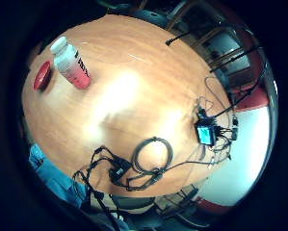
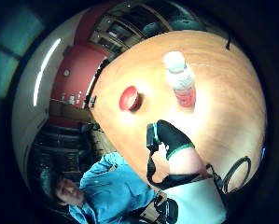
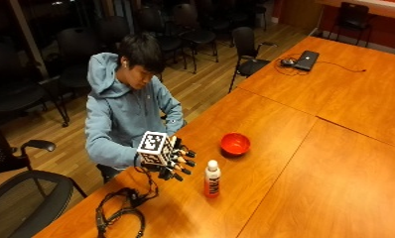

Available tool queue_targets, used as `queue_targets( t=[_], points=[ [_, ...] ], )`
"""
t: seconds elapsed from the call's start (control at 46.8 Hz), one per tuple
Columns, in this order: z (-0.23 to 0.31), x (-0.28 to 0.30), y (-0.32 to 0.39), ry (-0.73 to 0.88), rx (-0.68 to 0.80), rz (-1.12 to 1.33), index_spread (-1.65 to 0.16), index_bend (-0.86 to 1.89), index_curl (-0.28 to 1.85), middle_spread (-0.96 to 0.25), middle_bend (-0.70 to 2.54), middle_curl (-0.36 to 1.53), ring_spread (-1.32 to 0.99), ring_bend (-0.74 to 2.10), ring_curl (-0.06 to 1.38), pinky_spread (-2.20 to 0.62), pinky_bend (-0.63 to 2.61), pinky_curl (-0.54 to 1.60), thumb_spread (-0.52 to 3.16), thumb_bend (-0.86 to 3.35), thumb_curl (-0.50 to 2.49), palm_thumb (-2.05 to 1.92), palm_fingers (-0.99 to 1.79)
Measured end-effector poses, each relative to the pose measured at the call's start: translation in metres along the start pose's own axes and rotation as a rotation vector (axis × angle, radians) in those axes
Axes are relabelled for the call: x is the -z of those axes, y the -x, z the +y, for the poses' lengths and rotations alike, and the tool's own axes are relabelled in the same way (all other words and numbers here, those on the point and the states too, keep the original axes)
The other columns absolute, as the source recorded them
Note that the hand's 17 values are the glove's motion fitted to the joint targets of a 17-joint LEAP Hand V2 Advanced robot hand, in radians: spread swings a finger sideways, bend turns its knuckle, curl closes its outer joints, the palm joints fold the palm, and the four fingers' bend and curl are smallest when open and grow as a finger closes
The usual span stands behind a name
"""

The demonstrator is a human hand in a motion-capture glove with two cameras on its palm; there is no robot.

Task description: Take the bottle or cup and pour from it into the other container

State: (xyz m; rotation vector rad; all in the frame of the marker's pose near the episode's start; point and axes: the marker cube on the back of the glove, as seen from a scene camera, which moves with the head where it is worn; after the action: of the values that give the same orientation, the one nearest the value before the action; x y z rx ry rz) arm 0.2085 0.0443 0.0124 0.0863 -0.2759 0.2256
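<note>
From outside, your right hand (image 3: 174,161) hovers above the desk (image 3: 303,163) with fingers (image 3: 184,162) spread and empty, and the bottle (image 3: 212,179) stands upright just beside them, the bowl (image 3: 235,144) farther behind. In both palm views the bottle (image 1: 71,63) (image 2: 181,85) stands apart, bowl (image 1: 42,76) (image 2: 129,98) beside it.

One bottle (image 3: 212,179); one red bowl (image 3: 235,144); one laptop (image 3: 306,60) on the far table; one gloved hand (image 3: 174,161).

Meeting room or office: long wooden tables (image 3: 329,148), rows of black office chairs (image 3: 247,47), laptop (image 3: 307,60).
</note>
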Motion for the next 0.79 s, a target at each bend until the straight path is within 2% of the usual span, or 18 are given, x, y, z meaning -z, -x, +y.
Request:
queue_targets(
  t=[0.257,0.641,0.791],
  points=[
    [-0.019,-0.028,-0.022,-0.008,0.004,-0.262,-0.37,0.12,0.18,0.01,0.2,0.31,0.1,0.46,0.3,0.22,0.8,0.3,1.0,-0.03,0.43,0.56,0.03],
    [-0.046,-0.075,-0.032,0.01,0.029,-0.338,-0.37,0.13,0.19,-0.01,0.21,0.33,0.1,0.46,0.29,0.23,0.78,0.29,0.96,-0.04,0.39,0.5,0.05],
    [-0.066,-0.093,-0.032,-0.015,0.024,-0.451,-0.36,0.13,0.19,-0.03,0.21,0.33,0.09,0.47,0.29,0.23,0.77,0.28,0.94,-0.03,0.38,0.5,0.06]
  ],
)
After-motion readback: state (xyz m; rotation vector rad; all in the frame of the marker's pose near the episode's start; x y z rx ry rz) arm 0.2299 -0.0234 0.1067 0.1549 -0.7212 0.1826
